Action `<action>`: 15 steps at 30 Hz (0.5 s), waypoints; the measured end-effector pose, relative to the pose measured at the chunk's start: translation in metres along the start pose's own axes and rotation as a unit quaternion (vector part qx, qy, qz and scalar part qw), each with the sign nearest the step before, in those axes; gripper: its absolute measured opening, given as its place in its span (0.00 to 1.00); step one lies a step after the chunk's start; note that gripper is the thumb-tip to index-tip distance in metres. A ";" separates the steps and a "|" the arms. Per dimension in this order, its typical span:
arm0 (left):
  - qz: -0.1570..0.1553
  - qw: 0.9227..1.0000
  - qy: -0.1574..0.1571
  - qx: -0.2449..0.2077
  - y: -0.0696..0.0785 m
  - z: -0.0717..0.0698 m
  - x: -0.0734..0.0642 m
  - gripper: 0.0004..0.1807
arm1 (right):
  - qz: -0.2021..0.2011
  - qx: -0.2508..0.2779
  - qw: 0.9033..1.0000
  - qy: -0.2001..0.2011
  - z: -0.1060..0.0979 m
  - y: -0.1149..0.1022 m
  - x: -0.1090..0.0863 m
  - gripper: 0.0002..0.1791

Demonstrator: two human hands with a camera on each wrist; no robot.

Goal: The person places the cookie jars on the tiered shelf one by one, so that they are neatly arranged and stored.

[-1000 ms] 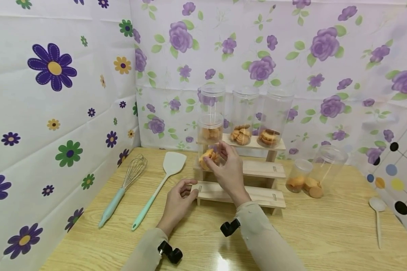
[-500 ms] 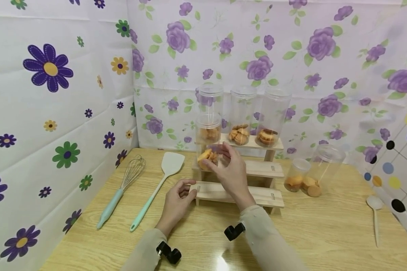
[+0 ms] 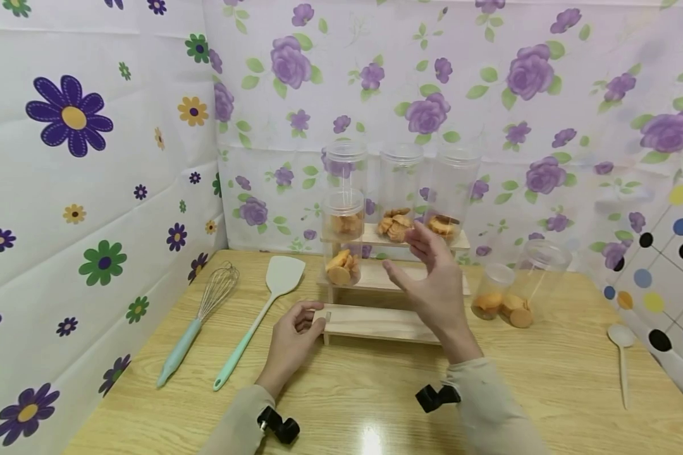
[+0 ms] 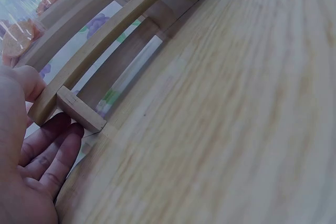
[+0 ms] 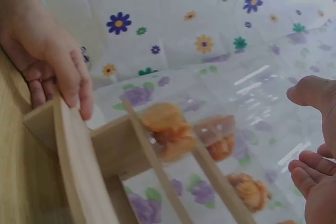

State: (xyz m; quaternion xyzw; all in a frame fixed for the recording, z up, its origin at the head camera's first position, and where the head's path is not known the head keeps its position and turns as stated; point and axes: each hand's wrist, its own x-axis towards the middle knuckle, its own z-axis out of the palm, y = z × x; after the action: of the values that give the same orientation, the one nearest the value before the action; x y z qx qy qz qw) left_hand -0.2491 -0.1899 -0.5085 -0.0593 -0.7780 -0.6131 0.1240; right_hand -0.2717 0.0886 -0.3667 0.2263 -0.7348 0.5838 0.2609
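Note:
A three-step wooden stand [image 3: 381, 321] is on the table. My left hand [image 3: 294, 336] grips the left end of its lowest step; in the left wrist view, the thumb is over the board [image 4: 89, 59] and fingers curl below. On the middle step's left end stands a clear plastic jar [image 3: 343, 253] with cookies in the bottom. My right hand [image 3: 437, 287] is right of that jar, fingers spread and holding nothing, and hides the stand's right part. Behind on the top step are a left jar [image 3: 346, 165], a middle jar [image 3: 400, 183] and a right jar [image 3: 454, 183], cookies inside.
Right of the stand, a small jar [image 3: 492, 287] and a taller jar [image 3: 542, 272] hold more cookies. A whisk [image 3: 196, 325] and a spatula [image 3: 262, 313] lie to the left, a white spoon [image 3: 623, 360] at the far right. Patterned sheets [image 3: 319, 95] enclose the back and sides.
My right hand has let go of the jar on the middle step and moved right, its fingers opening. The left hand stays on the stand's end. The head view has shifted slightly.

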 end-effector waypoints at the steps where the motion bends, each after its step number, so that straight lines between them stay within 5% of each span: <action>1: 0.000 1.000 0.000 0.001 0.000 0.000 0.000 0.14 | -0.006 -0.002 1.000 0.004 -0.006 -0.001 0.001 0.47; 15: 0.000 1.000 -0.001 0.001 -0.001 0.000 0.001 0.14 | -0.025 -0.003 0.995 0.099 -0.091 -0.011 0.006 0.43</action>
State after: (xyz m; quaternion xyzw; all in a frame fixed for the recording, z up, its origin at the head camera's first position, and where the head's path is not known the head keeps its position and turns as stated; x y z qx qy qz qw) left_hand -0.2499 -0.1901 -0.5092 -0.0594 -0.7789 -0.6120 0.1233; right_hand -0.2581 0.1747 -0.3384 0.1850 -0.7008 0.5948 0.3477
